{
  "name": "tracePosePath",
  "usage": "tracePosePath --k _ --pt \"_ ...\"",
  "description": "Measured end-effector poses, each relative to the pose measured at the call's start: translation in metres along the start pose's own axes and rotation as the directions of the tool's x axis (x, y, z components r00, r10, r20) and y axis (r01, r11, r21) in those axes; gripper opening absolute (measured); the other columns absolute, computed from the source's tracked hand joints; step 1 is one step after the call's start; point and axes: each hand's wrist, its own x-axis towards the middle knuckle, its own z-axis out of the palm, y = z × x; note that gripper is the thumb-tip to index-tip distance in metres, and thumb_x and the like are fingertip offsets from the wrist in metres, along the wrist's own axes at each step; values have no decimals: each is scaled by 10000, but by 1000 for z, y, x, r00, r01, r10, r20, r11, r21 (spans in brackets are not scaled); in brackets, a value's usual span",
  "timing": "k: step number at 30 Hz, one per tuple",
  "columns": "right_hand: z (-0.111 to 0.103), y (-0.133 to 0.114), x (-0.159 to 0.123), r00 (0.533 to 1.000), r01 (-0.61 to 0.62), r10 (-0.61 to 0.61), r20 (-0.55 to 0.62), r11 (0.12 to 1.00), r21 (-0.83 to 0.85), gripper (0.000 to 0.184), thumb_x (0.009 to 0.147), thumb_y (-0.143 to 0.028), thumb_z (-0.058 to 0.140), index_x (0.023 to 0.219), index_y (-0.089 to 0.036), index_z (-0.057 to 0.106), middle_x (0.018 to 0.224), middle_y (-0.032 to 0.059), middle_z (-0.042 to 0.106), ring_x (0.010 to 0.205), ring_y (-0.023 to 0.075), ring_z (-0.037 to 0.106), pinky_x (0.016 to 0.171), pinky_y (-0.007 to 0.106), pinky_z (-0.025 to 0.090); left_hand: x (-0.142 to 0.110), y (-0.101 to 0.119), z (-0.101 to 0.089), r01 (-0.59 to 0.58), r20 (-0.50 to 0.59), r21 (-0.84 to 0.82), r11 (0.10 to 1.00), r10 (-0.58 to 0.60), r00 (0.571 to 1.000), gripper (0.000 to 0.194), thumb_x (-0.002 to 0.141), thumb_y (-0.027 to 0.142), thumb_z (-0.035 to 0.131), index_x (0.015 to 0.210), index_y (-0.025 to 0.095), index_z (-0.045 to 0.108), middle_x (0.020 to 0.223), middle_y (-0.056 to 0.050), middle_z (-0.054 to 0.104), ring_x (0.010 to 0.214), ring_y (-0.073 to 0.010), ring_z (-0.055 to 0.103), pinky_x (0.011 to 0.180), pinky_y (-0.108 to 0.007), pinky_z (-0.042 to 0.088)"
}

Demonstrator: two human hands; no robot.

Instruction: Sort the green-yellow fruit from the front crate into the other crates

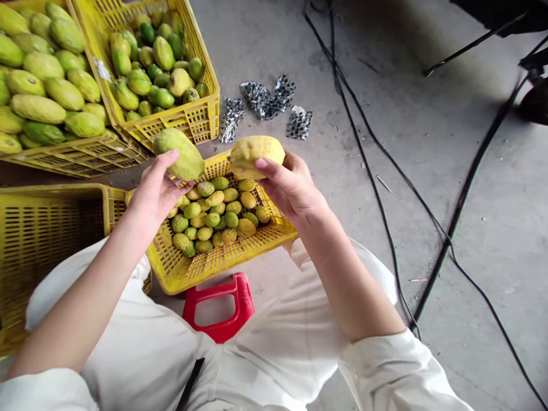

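My left hand (156,188) grips a pale green fruit (180,151) from below, fingers curled round it. In my right hand (289,185) is a yellower fruit (256,155), pinched between thumb and fingers. Both fruits hover above a yellow plastic crate (201,268) that holds several small green and yellow fruits (216,214). The crate rests tilted in front of my knees, which are in white clothing.
A yellow crate of mixed green fruit (197,117) stands behind; another with large green fruits (81,157) is at far left. A further yellow crate (38,240) sits at my left. Red stool (222,308) under me. Foil scraps (265,100) and black cables (454,222) lie on the concrete floor.
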Motion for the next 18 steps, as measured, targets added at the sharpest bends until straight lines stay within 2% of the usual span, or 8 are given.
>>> tracePosePath --k 3,7,13,16,18 --pt "-1 3 0 999 5 -5 40 1000 -4 792 549 -687 1095 1120 -281 725 1233 93 832 1393 381 764 1173 522 686 -3 0 4 27 -36 -11 1000 -28 999 465 728 477 1040 974 255 714 990 -44 795 1057 -285 772 739 -330 622" --pt "-3 5 1 998 -23 23 55 1000 -2 782 596 -693 1067 1188 -293 748 1245 83 837 1400 385 771 1105 503 722 -9 1 9 48 -18 -11 999 -48 999 455 704 421 1020 984 251 704 963 -26 778 1034 -257 760 720 -307 607" --pt "-2 1 -2 999 -45 45 20 999 17 738 606 -634 1079 1154 -279 736 1257 100 832 1398 378 778 1092 487 735 -13 1 12 40 89 -6 999 -39 995 507 682 393 1039 1042 280 700 1091 -17 830 1228 -309 770 884 -392 684" --pt "-1 0 -2 998 -53 53 30 998 22 726 591 -651 1089 1086 -273 716 1192 99 828 1391 391 781 1068 505 741 -11 1 11 21 94 40 999 -24 995 535 645 414 1069 1022 273 716 1069 -26 842 1290 -347 763 914 -426 690" --pt "1 -1 -3 997 -60 59 52 998 26 706 590 -647 1092 1048 -269 710 1151 93 831 1374 398 786 1060 516 740 -12 2 12 22 72 58 998 -26 997 537 605 409 1087 983 262 736 1026 -21 834 1261 -340 759 879 -407 674"
